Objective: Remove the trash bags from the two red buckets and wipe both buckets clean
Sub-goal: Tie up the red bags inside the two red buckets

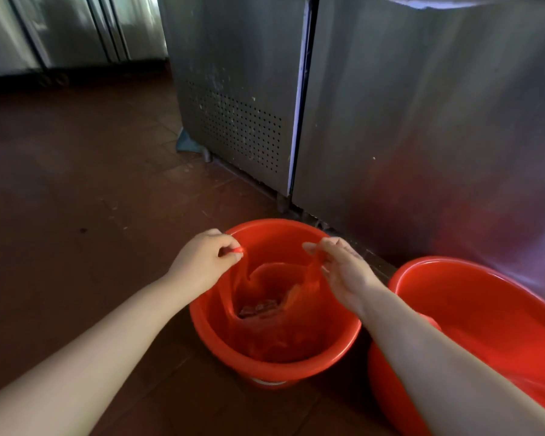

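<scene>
My left hand [206,258] and right hand [343,269] each pinch a handle of the red trash bag [265,309] inside the near red bucket [274,366]. The thin plastic could tear, spilling scraps.

No readable text, label, brand, number or sign shows on anything in view.

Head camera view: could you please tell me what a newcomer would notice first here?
Two red buckets on the dark floor: the middle bucket and the right bucket. Over the middle one, the left hand and right hand each pinch a handle of the red trash bag. Steel cabinets stand behind.
</scene>
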`<state>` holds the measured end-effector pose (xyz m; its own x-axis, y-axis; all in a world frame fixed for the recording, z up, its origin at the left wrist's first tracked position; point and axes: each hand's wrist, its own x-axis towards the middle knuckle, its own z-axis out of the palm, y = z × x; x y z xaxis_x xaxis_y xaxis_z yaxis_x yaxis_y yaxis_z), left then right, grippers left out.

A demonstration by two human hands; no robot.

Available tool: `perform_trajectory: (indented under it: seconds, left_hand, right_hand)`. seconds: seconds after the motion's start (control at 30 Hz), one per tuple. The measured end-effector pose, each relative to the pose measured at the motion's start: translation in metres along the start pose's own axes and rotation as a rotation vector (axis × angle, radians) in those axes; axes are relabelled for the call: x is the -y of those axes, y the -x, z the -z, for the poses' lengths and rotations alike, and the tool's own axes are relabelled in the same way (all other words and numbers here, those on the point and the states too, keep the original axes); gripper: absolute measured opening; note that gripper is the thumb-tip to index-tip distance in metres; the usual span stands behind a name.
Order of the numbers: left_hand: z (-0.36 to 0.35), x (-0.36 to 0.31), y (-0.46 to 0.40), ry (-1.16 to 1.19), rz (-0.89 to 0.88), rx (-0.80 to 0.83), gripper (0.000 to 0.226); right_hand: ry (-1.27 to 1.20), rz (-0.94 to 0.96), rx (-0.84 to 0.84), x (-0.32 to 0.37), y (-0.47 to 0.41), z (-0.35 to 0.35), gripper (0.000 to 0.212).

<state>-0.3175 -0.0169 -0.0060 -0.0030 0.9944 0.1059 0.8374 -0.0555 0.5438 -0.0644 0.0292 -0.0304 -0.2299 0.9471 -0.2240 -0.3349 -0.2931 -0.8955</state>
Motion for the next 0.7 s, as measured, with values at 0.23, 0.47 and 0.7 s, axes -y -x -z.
perform_trajectory:
  seconds: [0.23, 0.47, 0.7]
  left_hand:
    - [-0.005, -0.014, -0.021, 0.066, -0.092, 0.159, 0.018]
    - [-0.019, -0.047, -0.059, 0.114, -0.19, 0.288, 0.017]
    - [-0.031, -0.013, -0.073, 0.104, -0.122, 0.228, 0.022]
  right_hand:
    - [0.355, 0.135, 0.037, -0.039, -0.015, -0.013, 0.033]
    - [0.547, 0.106, 0.159, -0.062, -0.026, -0.036, 0.024]
    - [0.284, -0.035, 0.052, -0.057, -0.033, -0.025, 0.026]
